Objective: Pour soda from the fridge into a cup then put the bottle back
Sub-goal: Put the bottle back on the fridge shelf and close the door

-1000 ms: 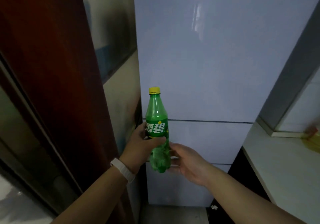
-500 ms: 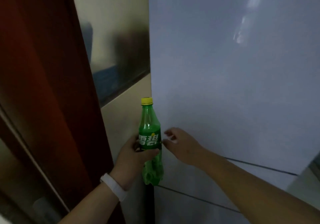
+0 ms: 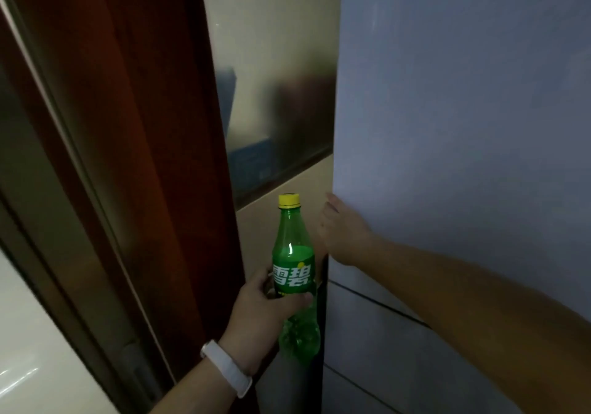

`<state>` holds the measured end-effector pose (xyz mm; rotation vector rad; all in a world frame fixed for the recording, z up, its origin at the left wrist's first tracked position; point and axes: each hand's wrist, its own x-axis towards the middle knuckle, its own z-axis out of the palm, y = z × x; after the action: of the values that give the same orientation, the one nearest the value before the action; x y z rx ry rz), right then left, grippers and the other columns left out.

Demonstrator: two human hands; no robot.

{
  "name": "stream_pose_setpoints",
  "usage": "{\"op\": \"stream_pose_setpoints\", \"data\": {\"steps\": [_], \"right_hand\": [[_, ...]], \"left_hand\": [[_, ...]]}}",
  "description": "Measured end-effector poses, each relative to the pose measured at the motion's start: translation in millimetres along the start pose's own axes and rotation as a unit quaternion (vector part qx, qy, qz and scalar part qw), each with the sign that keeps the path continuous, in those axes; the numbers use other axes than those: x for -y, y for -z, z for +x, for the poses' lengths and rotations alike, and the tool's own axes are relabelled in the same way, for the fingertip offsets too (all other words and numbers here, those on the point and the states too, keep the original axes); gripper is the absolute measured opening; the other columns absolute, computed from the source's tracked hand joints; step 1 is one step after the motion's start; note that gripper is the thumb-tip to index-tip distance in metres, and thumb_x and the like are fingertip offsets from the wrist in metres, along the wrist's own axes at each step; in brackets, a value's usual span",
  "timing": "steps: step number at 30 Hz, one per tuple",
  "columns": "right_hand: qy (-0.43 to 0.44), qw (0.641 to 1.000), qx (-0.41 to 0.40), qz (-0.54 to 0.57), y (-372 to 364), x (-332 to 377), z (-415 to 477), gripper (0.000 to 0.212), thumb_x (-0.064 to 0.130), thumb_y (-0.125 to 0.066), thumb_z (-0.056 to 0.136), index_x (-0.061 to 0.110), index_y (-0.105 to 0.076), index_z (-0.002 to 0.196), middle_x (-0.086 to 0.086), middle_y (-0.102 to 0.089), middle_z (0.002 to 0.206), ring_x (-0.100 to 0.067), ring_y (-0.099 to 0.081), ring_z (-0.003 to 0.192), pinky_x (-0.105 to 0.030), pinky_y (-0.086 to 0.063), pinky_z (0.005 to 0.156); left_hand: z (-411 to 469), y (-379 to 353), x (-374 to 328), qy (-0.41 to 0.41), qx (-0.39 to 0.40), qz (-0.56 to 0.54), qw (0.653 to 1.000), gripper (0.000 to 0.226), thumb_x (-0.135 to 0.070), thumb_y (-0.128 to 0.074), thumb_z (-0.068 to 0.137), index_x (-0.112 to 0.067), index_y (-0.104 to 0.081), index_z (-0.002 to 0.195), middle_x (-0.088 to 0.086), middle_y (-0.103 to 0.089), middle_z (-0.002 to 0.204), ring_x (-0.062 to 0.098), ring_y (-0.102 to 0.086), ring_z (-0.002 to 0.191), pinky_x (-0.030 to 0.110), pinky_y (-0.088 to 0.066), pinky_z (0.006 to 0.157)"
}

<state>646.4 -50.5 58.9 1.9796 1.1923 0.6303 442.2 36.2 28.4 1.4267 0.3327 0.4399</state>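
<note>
Left grip [image 3: 265, 304] wraps Sprite bottle [image 3: 292, 253] at its label, upright beside fridge door [image 3: 463, 125] | right grip [image 3: 343, 231] hooks the door's edge | I judge the bottle light, squeezable, maybe slick: hold mid-body, gently, yellow cap [image 3: 289, 200] on.

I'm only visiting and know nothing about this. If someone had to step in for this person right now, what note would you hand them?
Left hand: grips the green soda bottle upright at its label. The yellow cap is on and the bottle is not full.
Right hand: on the left edge of the upper fridge door, fingers out of sight round that edge.
Door: looks shut or barely cracked.
Done: probably the pour, judging by the soda level and the cap, but no cup is in view to confirm it.
Left: pull the door open, set the bottle inside, shut the door.
</note>
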Motion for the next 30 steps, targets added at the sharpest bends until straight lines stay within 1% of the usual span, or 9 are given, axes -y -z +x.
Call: {"op": "stream_pose_setpoints", "data": {"steps": [3, 5, 11, 16, 19, 24, 26, 27, 30], "right_hand": [[0.009, 0.994, 0.062, -0.092, -4, 4, 8, 0.035, 0.036, -0.052, 0.095, 0.014, -0.068, 0.118, -0.012, -0.062, 0.129, -0.038, -0.041, 0.131, -0.063, 0.008, 0.114], [0.012, 0.992, 0.083, -0.096, -6, 7, 9, 0.032, 0.038, -0.058, 0.092, 0.016, -0.071, 0.112, -0.01, -0.065, 0.125, -0.037, -0.043, 0.128, -0.065, 0.009, 0.112], [-0.016, 0.997, 0.057, -0.056, -4, 9, 11, 0.036, 0.03, -0.042, 0.1, 0.012, -0.068, 0.118, -0.013, -0.061, 0.131, -0.036, -0.039, 0.133, -0.058, 0.004, 0.118], [-0.026, 0.998, 0.047, -0.019, 13, 26, 1, 0.041, 0.027, -0.035, 0.101, 0.006, -0.064, 0.121, -0.018, -0.061, 0.128, -0.038, -0.038, 0.133, -0.057, 0.003, 0.12], [0.004, 0.999, 0.01, -0.031, 33, 43, -13, 0.04, 0.03, -0.039, 0.097, 0.011, -0.066, 0.12, -0.014, -0.063, 0.123, -0.038, -0.042, 0.127, -0.057, 0.003, 0.118], [0.009, 0.994, 0.09, -0.06, 61, 79, -44, 0.051, 0.044, -0.044, 0.094, 0.01, -0.066, 0.124, -0.017, -0.061, 0.129, -0.042, -0.036, 0.131, -0.065, 0.025, 0.104], [-0.003, 0.997, 0.075, -0.022, 73, 95, -60, 0.044, 0.036, -0.057, 0.089, 0.004, -0.069, 0.118, -0.021, -0.063, 0.125, -0.042, -0.041, 0.129, -0.06, 0.014, 0.113], [-0.01, 0.999, 0.02, 0.032, 75, 103, -69, 0.038, 0.027, -0.064, 0.085, 0.0, -0.071, 0.11, -0.023, -0.065, 0.12, -0.04, -0.045, 0.126, -0.057, 0.003, 0.117], [-0.038, 0.998, -0.051, 0.029, 92, 123, -93, 0.034, 0.022, -0.046, 0.079, 0.004, -0.074, 0.081, -0.017, -0.07, 0.09, -0.037, -0.047, 0.107, -0.052, -0.022, 0.116]], "left_hand": [[-3, -1, -5, 0.007, -0.005, -0.002, 1.0, 0.048, 0.015, -0.075, 0.068, -0.01, -0.065, 0.107, -0.003, -0.076, 0.083, 0.009, -0.072, 0.072, 0.019, -0.054, 0.057], [-4, -2, -6, 0.003, -0.008, 0.007, 1.0, 0.048, 0.015, -0.075, 0.068, -0.012, -0.065, 0.108, -0.005, -0.076, 0.082, 0.007, -0.071, 0.071, 0.017, -0.053, 0.056], [-15, 4, -6, 0.007, -0.014, 0.016, 1.0, 0.052, 0.011, -0.079, 0.066, -0.015, -0.065, 0.109, 0.0, -0.076, 0.09, 0.012, -0.072, 0.079, 0.019, -0.054, 0.061], [-22, 27, -15, -0.001, 0.023, 0.02, 1.0, 0.055, 0.009, -0.079, 0.067, -0.017, -0.065, 0.113, 0.001, -0.075, 0.098, 0.018, -0.072, 0.089, 0.023, -0.056, 0.068], [-25, 42, -24, -0.018, 0.039, 0.024, 0.999, 0.057, 0.008, -0.079, 0.068, -0.018, -0.063, 0.116, -0.001, -0.075, 0.098, 0.015, -0.071, 0.089, 0.021, -0.055, 0.067], [-37, 68, -35, -0.051, 0.052, 0.028, 0.997, 0.059, 0.004, -0.082, 0.067, -0.022, -0.063, 0.116, -0.001, -0.075, 0.101, 0.016, -0.071, 0.092, 0.029, -0.058, 0.073], [-42, 78, -36, -0.051, 0.07, 0.013, 0.996, 0.055, 0.007, -0.08, 0.067, -0.019, -0.065, 0.113, 0.0, -0.076, 0.098, 0.018, -0.072, 0.089, 0.028, -0.058, 0.07], [-44, 83, -36, -0.048, 0.082, 0.003, 0.995, 0.054, 0.009, -0.079, 0.066, -0.017, -0.065, 0.112, 0.001, -0.076, 0.096, 0.018, -0.072, 0.087, 0.025, -0.057, 0.067], [-52, 95, -34, -0.046, 0.112, -0.007, 0.993, 0.055, 0.01, -0.079, 0.066, -0.016, -0.065, 0.112, 0.0, -0.076, 0.094, 0.014, -0.072, 0.084, 0.02, -0.055, 0.064]]}}
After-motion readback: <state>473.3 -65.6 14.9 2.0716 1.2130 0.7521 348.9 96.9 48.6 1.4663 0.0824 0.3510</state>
